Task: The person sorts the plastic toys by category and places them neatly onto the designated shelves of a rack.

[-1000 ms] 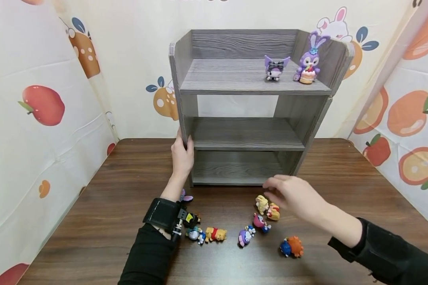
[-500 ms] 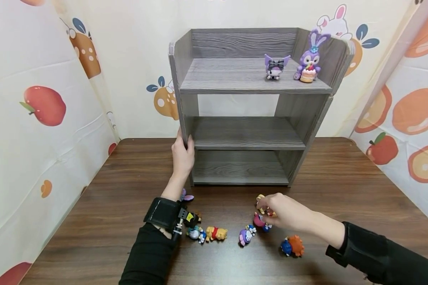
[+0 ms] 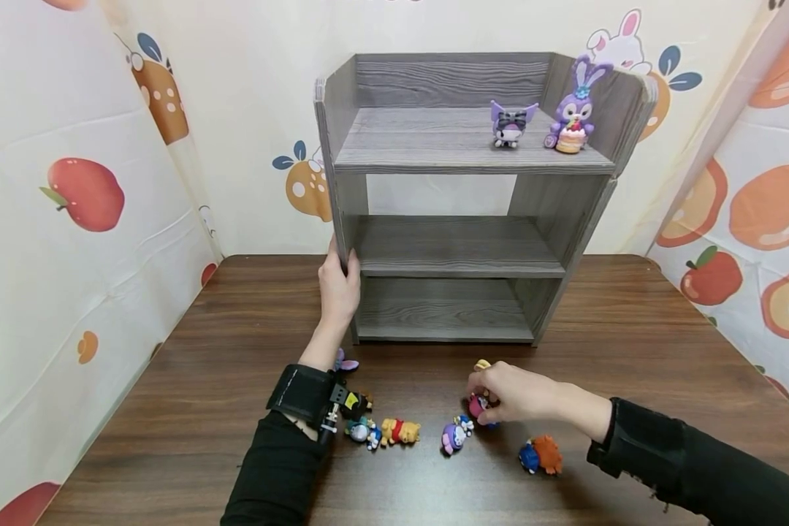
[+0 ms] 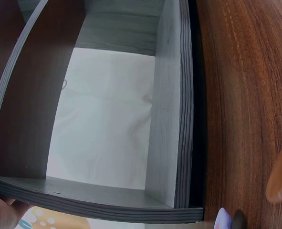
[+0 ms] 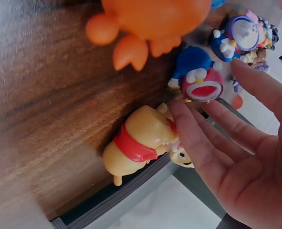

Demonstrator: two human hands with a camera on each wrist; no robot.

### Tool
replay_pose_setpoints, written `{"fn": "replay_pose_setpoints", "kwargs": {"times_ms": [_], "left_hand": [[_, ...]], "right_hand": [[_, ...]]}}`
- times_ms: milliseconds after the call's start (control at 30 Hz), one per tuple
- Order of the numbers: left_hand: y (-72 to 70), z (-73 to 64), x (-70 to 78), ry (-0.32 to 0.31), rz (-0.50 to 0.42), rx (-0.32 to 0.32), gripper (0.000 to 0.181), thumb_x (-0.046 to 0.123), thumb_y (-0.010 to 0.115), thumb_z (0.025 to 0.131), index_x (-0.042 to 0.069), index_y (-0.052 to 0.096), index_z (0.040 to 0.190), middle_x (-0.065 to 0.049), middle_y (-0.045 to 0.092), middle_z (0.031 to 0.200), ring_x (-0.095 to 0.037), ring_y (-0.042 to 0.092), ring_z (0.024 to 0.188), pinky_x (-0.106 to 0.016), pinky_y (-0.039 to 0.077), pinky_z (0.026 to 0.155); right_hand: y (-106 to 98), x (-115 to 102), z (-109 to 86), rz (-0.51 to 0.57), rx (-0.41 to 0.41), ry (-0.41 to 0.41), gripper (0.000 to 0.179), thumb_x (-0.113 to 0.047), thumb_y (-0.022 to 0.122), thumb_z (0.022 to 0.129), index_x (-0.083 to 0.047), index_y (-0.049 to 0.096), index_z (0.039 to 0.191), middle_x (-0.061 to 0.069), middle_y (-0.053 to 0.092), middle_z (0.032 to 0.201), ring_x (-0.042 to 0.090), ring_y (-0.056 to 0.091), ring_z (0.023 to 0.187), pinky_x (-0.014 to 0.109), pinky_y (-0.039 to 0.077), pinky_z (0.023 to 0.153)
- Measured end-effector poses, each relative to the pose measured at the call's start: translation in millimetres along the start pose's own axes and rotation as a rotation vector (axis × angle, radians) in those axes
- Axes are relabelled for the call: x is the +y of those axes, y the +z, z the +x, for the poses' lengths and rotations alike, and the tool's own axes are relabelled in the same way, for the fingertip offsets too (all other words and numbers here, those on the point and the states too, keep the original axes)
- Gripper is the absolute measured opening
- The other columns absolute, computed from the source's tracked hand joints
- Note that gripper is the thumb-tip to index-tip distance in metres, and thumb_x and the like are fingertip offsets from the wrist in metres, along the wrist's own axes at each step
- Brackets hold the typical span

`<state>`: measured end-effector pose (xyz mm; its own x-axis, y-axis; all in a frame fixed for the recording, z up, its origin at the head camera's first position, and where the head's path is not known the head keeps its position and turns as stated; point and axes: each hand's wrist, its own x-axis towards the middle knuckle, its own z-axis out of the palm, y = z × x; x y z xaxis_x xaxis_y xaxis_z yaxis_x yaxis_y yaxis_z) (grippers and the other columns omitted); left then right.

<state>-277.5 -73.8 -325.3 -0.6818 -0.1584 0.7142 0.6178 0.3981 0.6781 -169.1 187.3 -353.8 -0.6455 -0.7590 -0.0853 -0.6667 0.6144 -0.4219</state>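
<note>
My left hand [image 3: 339, 288] grips the left side panel of a grey wooden shelf [image 3: 401, 135], thumb in front. In the left wrist view only part of that hand [image 4: 2, 212] shows at the shelf's edge. My right hand [image 3: 516, 394] is low over the table at a pink-and-blue figurine [image 3: 476, 405]. Its thumb and fairly straight fingers stand around this figurine [image 5: 203, 86] in the right wrist view; a gap shows beside the thumb. Against the fingertips lies a yellow bear figurine in a red shirt [image 5: 136, 138]. A pale yellow figurine [image 3: 481, 364] is mostly hidden behind the right hand.
A purple-eared figurine [image 3: 511, 126] and a purple rabbit figurine [image 3: 572, 120] stand on the top shelf. On the table [image 3: 237, 351] lie a purple figurine [image 3: 454, 436], an orange-and-blue pair [image 3: 546, 454], another yellow bear [image 3: 399, 432] and several more near the left wrist.
My right hand has come down and left from near the bottom shelf, over the yellow figurines, to the pink-and-blue one. My left hand has kept its grip on the shelf.
</note>
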Motion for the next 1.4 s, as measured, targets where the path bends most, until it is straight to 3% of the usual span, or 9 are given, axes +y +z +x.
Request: {"fn": "replay_pose_setpoints", "kwargs": {"times_ms": [167,367,767,900,1167,1400], "left_hand": [[0.3,0.3,-0.4,0.005,0.001,-0.002,0.042,0.000,0.042,0.088,-0.003,0.038,0.130,-0.023,0.051,0.119,-0.027,0.050,0.106,-0.041,0.041,0.084],[0.8,0.1,-1.2,0.007,0.013,-0.002,0.042,0.000,0.042,0.089,-0.003,0.038,0.130,-0.023,0.051,0.120,-0.027,0.050,0.108,-0.040,0.041,0.085],[1.1,0.4,-0.7,0.007,0.009,-0.001,0.042,0.000,0.042,0.088,-0.003,0.039,0.130,-0.023,0.051,0.119,-0.027,0.050,0.107,-0.040,0.041,0.085],[0.8,0.7,-0.9,0.009,0.010,0.000,0.042,0.000,0.042,0.088,-0.003,0.039,0.130,-0.023,0.051,0.119,-0.027,0.050,0.107,-0.041,0.041,0.085],[1.5,0.9,-1.6,0.003,0.007,-0.003,0.041,0.000,0.041,0.089,-0.003,0.038,0.130,-0.023,0.050,0.120,-0.026,0.049,0.109,-0.039,0.040,0.086],[1.5,0.5,-2.0,0.007,0.015,0.004,0.041,0.000,0.042,0.088,-0.004,0.039,0.129,-0.023,0.051,0.119,-0.027,0.049,0.108,-0.040,0.040,0.086]], "right_hand": [[-2.0,3.1,4.8,-0.008,-0.063,0.027,0.031,-0.013,0.073,0.071,-0.001,0.061,0.097,-0.005,0.055,0.079,0.003,0.046,0.063,0.019,0.040,0.056],[-4.3,6.4,7.9,0.066,-0.120,0.084,0.035,-0.012,0.074,0.070,-0.002,0.061,0.101,-0.004,0.056,0.083,0.004,0.049,0.064,0.019,0.042,0.056],[-4.1,10.6,7.0,0.111,-0.072,-0.001,0.020,-0.004,0.069,0.072,-0.002,0.060,0.090,-0.001,0.058,0.075,0.003,0.055,0.064,0.018,0.044,0.057],[-2.0,11.5,8.3,0.099,-0.005,-0.013,0.019,-0.004,0.069,0.072,-0.003,0.060,0.088,-0.004,0.057,0.070,0.003,0.053,0.062,0.019,0.044,0.056],[6.5,13.1,13.5,0.020,0.240,-0.033,0.022,-0.006,0.073,0.069,-0.005,0.056,0.083,-0.002,0.057,0.070,0.011,0.053,0.063,0.022,0.044,0.056],[17.7,10.5,12.3,-0.035,0.331,-0.042,0.026,-0.005,0.075,0.067,-0.007,0.055,0.083,-0.004,0.055,0.072,0.010,0.054,0.065,0.022,0.045,0.058]]}}
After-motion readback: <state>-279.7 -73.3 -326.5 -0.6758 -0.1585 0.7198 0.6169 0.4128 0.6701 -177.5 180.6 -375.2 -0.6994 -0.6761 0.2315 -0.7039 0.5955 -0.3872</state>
